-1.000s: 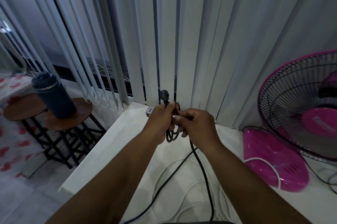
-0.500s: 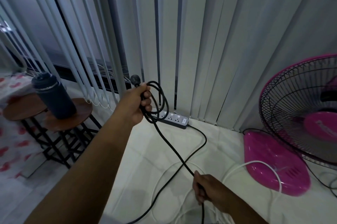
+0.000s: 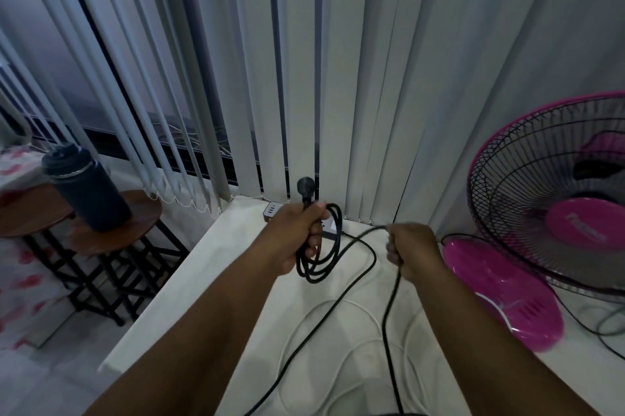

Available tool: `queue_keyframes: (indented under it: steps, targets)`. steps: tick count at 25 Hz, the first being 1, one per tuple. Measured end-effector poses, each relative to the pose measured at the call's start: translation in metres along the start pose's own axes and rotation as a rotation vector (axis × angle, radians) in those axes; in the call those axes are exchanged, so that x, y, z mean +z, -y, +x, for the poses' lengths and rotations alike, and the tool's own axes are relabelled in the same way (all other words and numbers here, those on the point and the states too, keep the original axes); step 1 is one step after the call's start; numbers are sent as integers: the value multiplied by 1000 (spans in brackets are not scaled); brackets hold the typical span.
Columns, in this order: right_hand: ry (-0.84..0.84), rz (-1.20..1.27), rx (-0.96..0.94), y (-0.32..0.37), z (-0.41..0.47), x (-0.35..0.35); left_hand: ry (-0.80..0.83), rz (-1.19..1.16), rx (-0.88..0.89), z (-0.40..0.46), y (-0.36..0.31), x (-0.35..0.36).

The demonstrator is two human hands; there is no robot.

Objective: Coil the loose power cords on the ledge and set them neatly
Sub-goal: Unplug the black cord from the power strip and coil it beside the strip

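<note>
Ledge (image 3: 243,266), white, runs along grey vertical blinds (image 3: 338,77); its left edge drops to the floor beside two round stools (image 3: 135,229), one carrying a dark bottle (image 3: 86,192). A pink fan (image 3: 558,212) crowds the right, leaving the middle free apart from a white cord (image 3: 338,305) and a half-hidden power strip (image 3: 270,211). The left hand (image 3: 297,233) is closed around the black cord (image 3: 341,294) coils, plug (image 3: 306,187) upward. The right hand (image 3: 411,251), fisted on the cord's slack, has risen from low on the ledge half a second ago to level with the left.
</note>
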State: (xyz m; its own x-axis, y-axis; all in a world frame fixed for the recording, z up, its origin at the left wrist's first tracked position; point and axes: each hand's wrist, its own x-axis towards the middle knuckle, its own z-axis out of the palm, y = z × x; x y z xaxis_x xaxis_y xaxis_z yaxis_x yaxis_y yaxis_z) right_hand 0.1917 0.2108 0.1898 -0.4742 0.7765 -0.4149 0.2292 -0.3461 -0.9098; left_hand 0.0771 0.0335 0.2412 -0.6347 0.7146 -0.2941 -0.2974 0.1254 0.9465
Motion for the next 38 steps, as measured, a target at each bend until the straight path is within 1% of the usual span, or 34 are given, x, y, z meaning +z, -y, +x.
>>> queue_keyframes:
  steps: [1, 3, 5, 6, 8, 11, 13, 17, 20, 22, 24, 26, 27, 29, 30, 31, 32, 33, 35, 36, 37, 38]
  targets:
    - [48, 94, -41, 13, -10, 11, -22, 4, -1, 0, 3, 6]
    - [187, 164, -115, 28, -34, 31, -92, -11, 6, 0, 6, 12]
    - [276, 101, -209, 26, -52, 43, -140, -29, 14, 1, 5, 14]
    - [283, 53, -256, 23, -59, 46, -146, -33, 10, 1, 5, 14]
    - [264, 4, -322, 18, -66, 47, -113, -35, -12, 1, 5, 14]
    - [203, 24, -372, 14, -69, 44, -48, -51, -44, 0, 8, 14]
    - [158, 20, -399, 10, -71, 42, -49, -69, -54, 0, 12, 13]
    - [161, -3, -427, 2, -73, 45, -68, -165, -91, 2, 20, 19]
    - [127, -43, -417, -3, -71, 46, -83, -215, -105, 3, 25, 22]
    - [119, -30, -412, -4, -69, 43, -79, -193, -110, 3, 26, 20]
    - [146, -8, -405, -5, -68, 40, -79, -150, -111, 3, 26, 19]
    - [155, -41, -423, -11, -69, 42, -90, -137, -108, 1, 24, 21]
    - [123, -110, -458, -14, -71, 43, -100, -154, -105, 1, 21, 21]
    - [-39, -309, -571, -25, -71, 43, -100, -219, -108, 1, 12, 18]
    - [-119, -379, -622, -30, -69, 41, -73, -258, -118, 1, 7, 15]
    - [-159, -411, -619, -33, -68, 38, -27, -306, -133, 1, 3, 11]
    - [-127, -419, -544, -34, -65, 35, 29, -361, -151, 1, 0, 9]
    - [-22, -358, -419, -34, -62, 33, 83, -412, -167, 0, -1, 7]
    - [274, -56, -165, -27, -60, 33, 159, -476, -174, -3, 2, 7]
    - [372, 82, -90, -25, -60, 33, 178, -486, -164, -5, 4, 7]
    - [407, 149, -68, -21, -59, 33, 180, -478, -145, -6, 7, 7]
    - [405, 176, -73, -17, -58, 31, 167, -458, -121, -7, 9, 6]
